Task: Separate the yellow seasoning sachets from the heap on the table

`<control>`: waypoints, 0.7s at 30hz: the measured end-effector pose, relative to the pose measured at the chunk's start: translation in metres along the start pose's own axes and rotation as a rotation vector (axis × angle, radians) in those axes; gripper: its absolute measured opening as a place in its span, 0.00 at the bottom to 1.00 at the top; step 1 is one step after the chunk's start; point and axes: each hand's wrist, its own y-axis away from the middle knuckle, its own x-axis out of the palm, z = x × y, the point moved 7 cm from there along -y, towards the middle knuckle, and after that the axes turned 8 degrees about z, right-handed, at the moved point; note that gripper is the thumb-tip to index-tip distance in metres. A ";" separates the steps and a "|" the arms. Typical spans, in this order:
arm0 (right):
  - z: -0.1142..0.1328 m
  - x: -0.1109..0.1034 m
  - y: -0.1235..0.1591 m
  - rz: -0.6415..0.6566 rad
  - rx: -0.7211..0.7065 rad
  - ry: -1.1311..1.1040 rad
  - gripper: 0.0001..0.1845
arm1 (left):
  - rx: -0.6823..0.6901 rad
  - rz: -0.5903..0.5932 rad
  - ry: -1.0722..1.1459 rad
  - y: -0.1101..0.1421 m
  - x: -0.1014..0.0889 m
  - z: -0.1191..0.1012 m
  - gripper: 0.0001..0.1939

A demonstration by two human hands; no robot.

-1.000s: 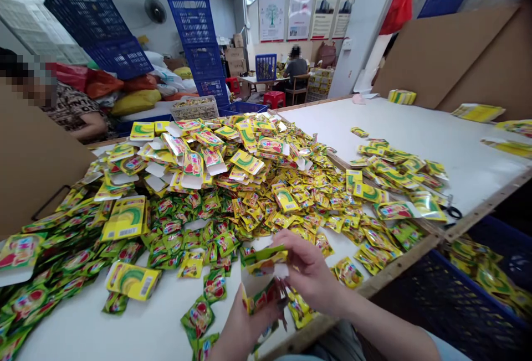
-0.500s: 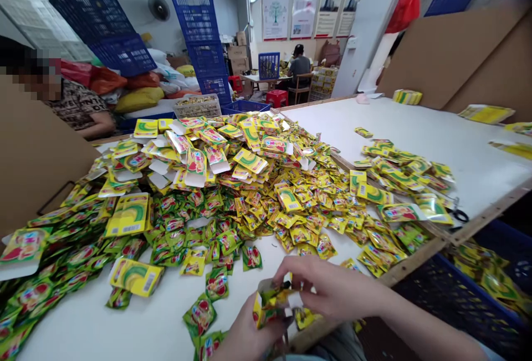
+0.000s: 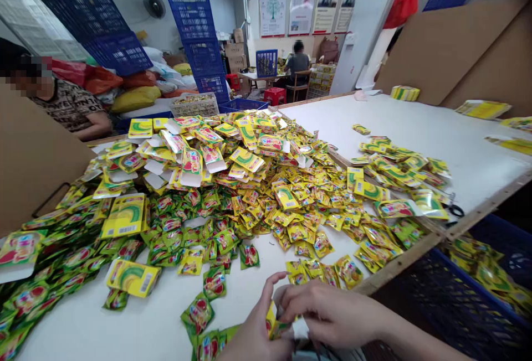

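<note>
Change noted: the hands sit closer together than one second ago. Then, the mouth of the small yellow box [image 3: 271,320] is in plain view with the right fingers at its upper edge; now the right fingers cover most of it. Several yellow sachets [image 3: 314,270], then largely hidden by the right hand, now show on the table [image 3: 128,332] just beyond the right fingers. The heap beyond shows no evident change. For the work in hand, this is judged to mean that handling is centred on the mouth of the box and is unfinished, as a white flap [image 3: 300,328] stands exposed beside the right fingertips.

Fingers, left hand [image 3: 258,332]: bent round the box, gripping its side, with one digit extended upward past the box edge and clear of it.

Fingers, right hand [image 3: 328,312]: curled and bunched, tips inside or against the mouth of the box. Whether they pinch a sachet or the flap cannot be told.

Location: the box lies between the two hands, near the table's close edge; its contents cannot be verified. Green sachets [image 3: 198,313] lie to the left of the left fingers. A blue crate [image 3: 455,294] stands to the right of the right fingers, below the table edge.
</note>
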 end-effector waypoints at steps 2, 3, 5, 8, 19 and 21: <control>-0.009 -0.003 0.008 -0.074 0.031 -0.004 0.16 | -0.007 0.018 -0.022 -0.003 0.002 -0.005 0.49; -0.016 -0.012 0.017 -0.143 0.058 0.020 0.15 | -0.013 0.003 -0.075 -0.004 -0.001 -0.009 0.50; -0.036 -0.046 0.048 -0.366 0.130 0.147 0.14 | -0.011 -0.106 -0.288 -0.004 -0.020 -0.016 0.43; -0.063 -0.116 0.123 -0.899 0.426 0.562 0.12 | 0.009 -0.340 -0.726 -0.003 -0.063 -0.019 0.22; -0.114 -0.053 0.010 -0.571 0.362 0.558 0.21 | -0.018 -0.593 -0.751 -0.006 -0.126 0.025 0.20; -0.120 -0.059 0.008 -0.625 0.349 0.490 0.17 | -0.020 -0.636 -0.643 0.000 -0.128 0.020 0.21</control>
